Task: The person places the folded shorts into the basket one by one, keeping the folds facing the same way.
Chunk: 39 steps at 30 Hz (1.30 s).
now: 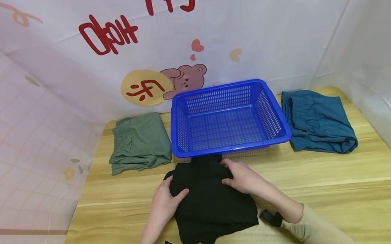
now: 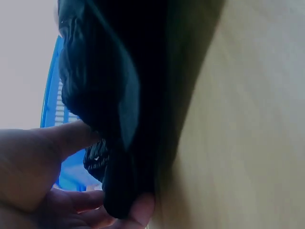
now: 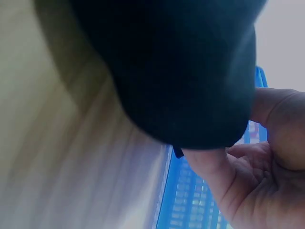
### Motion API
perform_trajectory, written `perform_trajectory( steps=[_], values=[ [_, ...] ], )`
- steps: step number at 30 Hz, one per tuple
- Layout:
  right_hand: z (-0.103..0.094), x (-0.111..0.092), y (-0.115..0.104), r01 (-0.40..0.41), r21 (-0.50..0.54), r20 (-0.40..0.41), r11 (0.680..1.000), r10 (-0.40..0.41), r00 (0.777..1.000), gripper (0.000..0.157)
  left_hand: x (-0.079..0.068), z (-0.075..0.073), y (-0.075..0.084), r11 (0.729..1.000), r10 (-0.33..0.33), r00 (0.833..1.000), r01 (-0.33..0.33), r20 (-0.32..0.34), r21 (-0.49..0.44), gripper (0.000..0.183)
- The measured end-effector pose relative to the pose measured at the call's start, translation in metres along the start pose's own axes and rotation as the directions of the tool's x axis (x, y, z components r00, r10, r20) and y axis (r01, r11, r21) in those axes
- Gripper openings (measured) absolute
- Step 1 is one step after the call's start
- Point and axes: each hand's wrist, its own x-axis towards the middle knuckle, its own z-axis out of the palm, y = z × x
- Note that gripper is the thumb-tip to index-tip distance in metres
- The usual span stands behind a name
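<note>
Nearest, beige sleeves are worn on both arms. A black garment is positioned centrally over the counter, its near edge uneven. The garment's left side is pinched between thumb and fingers by the left grip; its right side is pinched likewise by the right grip. Just beyond the garment, a blue basket is placed, flanked by a folded green garment at left and a folded teal garment at right. Behind these, a white printed backdrop is hung.
</note>
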Motion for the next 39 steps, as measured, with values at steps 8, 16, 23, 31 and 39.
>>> perform_trajectory(
  steps=[8,16,23,31,39],
  values=[
    [-0.020,-0.011,0.025,0.000,-0.007,-0.002,1.000,0.000,1.000,0.050,0.007,0.021,0.026,0.999,0.039,0.999,-0.039,0.014,-0.014,0.072],
    [-0.038,-0.021,0.046,-0.002,-0.032,-0.015,0.999,0.002,1.000,0.051,0.021,0.038,0.055,0.989,0.133,0.990,-0.135,0.052,0.054,0.068],
    [-0.041,-0.026,0.054,0.013,-0.038,-0.040,0.999,-0.015,0.999,0.053,0.021,0.048,0.066,0.980,0.181,0.983,-0.181,0.001,0.078,0.061],
    [-0.036,-0.027,0.056,0.050,-0.032,-0.081,0.998,-0.053,0.995,0.048,0.018,0.054,0.069,0.981,0.194,0.981,-0.194,-0.022,-0.002,0.056],
    [-0.040,-0.028,0.050,0.088,0.015,-0.077,0.996,-0.087,0.993,0.045,0.015,0.047,0.072,0.967,0.229,0.973,-0.229,-0.013,-0.113,0.048]
  ],
)
